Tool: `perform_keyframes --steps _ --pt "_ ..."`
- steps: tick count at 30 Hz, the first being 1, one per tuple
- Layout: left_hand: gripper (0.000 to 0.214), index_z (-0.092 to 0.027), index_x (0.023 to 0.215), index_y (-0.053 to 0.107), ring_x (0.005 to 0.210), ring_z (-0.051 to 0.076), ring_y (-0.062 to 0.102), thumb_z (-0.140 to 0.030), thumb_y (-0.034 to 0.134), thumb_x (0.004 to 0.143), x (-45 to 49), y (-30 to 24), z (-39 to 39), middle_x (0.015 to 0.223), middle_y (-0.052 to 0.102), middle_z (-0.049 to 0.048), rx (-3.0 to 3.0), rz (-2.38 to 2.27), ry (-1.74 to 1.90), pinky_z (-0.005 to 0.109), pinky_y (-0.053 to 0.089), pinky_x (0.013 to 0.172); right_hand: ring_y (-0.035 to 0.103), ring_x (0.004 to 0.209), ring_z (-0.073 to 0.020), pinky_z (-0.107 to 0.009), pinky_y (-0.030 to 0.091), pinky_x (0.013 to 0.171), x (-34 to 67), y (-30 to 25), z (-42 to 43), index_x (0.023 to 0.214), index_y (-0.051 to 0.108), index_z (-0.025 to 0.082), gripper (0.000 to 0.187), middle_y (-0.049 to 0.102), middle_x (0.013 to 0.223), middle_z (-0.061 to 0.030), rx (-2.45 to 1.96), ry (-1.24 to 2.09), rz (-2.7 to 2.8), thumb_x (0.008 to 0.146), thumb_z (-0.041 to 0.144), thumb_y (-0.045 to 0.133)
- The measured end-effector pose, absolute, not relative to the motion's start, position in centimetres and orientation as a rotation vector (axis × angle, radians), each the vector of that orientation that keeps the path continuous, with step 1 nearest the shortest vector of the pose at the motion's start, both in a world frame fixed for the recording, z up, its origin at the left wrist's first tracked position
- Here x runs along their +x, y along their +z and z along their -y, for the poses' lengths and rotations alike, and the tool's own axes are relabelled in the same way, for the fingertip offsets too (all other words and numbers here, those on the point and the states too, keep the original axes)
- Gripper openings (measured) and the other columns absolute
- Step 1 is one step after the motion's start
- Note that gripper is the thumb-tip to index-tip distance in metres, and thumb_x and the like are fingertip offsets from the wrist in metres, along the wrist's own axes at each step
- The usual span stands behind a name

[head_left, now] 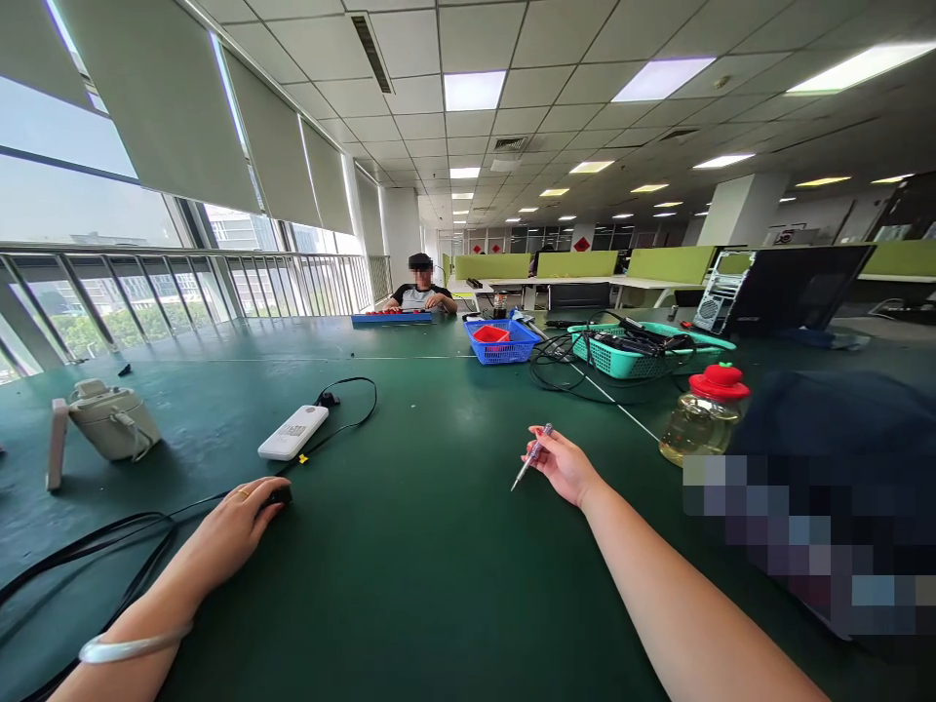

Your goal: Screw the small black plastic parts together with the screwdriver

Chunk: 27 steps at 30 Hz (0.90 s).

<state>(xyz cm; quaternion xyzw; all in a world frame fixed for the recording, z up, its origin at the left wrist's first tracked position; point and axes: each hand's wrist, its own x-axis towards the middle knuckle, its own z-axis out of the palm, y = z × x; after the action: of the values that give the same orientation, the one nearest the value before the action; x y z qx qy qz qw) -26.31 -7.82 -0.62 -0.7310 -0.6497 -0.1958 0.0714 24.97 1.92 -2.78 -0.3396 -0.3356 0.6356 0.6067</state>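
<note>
Right forearm (680,590), screwdriver (536,451) aslant, tip down-left

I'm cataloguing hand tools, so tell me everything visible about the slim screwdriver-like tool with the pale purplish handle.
The slim screwdriver-like tool has a pale purplish, plastic-looking handle and a thin, silvery shaft that looks like metal. The right hand holds it by the handle. It slants, tip pointing down and toward the picture's left, over the dark green tabletop. Whether the tip touches the surface is unclear.
</note>
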Motion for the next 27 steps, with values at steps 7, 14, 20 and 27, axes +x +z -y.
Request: perform_keyframes --steps 7,14,20,27 --pt "0.048 -0.021 0.117 0.068 0.117 0.030 0.062 -0.045 0.038 0.088 -26.9 -1.5 7.3 0.126 0.068 0.0101 -2.247 1.898 -0.549 0.045 0.045 0.107 0.062 0.066 -0.0143 -0.034 0.059 0.074 25.0 -2.8 -1.9 0.083 0.070 0.020 0.022 0.064 0.067 0.0003 -0.798 1.459 0.767 0.069 0.027 0.085" --pt "0.053 -0.019 0.122 0.068 0.121 0.030 0.059 -0.044 0.034 0.089 -26.9 -1.4 7.3 0.131 0.065 0.0116 -2.250 1.926 -0.468 0.045 0.043 0.109 0.062 0.064 -0.0137 -0.033 0.059 0.073 24.8 -2.6 -1.8 0.082 0.071 0.020 0.023 0.065 0.065 0.0004 -0.796 1.473 0.772 0.068 0.028 0.086" --pt "0.048 -0.021 0.121 0.068 0.119 0.028 0.060 -0.040 0.036 0.090 -27.5 -1.8 7.2 0.129 0.067 0.0098 -2.241 1.902 -0.507 0.043 0.045 0.107 0.062 0.064 -0.0136 -0.032 0.059 0.073 24.7 -2.6 -1.7 0.083 0.071 0.020 0.022 0.065 0.064 0.0005 -0.804 1.472 0.766 0.069 0.028 0.086" --pt "0.051 -0.021 0.124 0.066 0.120 0.029 0.061 -0.043 0.034 0.092 -27.7 -1.5 7.4 0.132 0.064 0.0093 -2.247 1.905 -0.461 0.044 0.048 0.105 0.062 0.063 -0.0136 -0.032 0.058 0.073 24.7 -2.5 -1.7 0.082 0.072 0.020 0.021 0.065 0.064 0.0003 -0.810 1.470 0.755 0.068 0.028 0.086"
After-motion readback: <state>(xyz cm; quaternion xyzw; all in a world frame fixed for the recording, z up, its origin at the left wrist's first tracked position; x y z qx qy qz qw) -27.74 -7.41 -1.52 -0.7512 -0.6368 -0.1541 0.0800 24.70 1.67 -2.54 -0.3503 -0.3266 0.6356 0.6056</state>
